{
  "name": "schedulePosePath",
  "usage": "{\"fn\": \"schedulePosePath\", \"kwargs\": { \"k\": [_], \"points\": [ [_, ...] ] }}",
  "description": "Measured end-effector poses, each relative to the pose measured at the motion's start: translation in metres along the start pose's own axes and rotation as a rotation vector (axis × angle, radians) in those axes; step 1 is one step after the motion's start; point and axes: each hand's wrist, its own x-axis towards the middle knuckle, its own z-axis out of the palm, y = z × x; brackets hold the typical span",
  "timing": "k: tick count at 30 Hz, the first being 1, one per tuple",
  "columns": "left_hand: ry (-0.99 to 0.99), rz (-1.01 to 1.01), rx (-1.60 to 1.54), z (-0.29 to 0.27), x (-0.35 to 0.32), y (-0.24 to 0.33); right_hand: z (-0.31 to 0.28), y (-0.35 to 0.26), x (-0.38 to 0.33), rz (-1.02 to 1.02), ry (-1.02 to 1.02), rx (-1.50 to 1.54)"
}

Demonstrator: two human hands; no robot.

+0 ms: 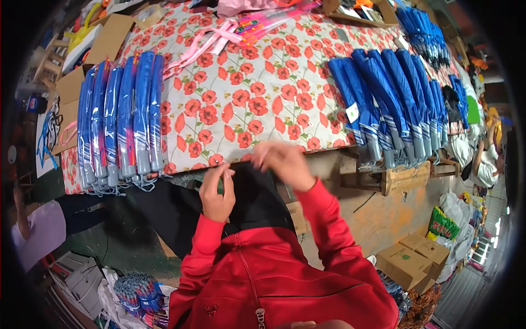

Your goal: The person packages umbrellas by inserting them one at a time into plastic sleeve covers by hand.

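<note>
Umbrellas lie at ten and two o'clock; line handles up evenly. Whether left hand or right hand pinches, I cannot tell.

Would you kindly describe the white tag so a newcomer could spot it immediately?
Find the flower-patterned tablecloth, then the blue umbrellas at its right front edge. On that group's left side is the white tag, a small flat rectangle among long umbrellas.

The right grip is blurred; anything in the left grip is too small to tell. The upper edge cuts off a pink bundle, the rim a lilac-shirted person.
</note>
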Motion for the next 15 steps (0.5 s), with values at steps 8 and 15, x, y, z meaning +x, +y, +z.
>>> {"fn": "schedulePosePath", "kwargs": {
  "k": [8, 15],
  "points": [
    [0.259, 0.143, 0.471, 0.053, 0.062, -0.04, -0.115, -0.07, 0.205, -0.228, 0.168, 0.053],
    [0.246, 0.054, 0.525, 0.055, 0.056, -0.041, -0.176, -0.096, 0.324, -0.337, 0.348, -0.496]
  ]
}}
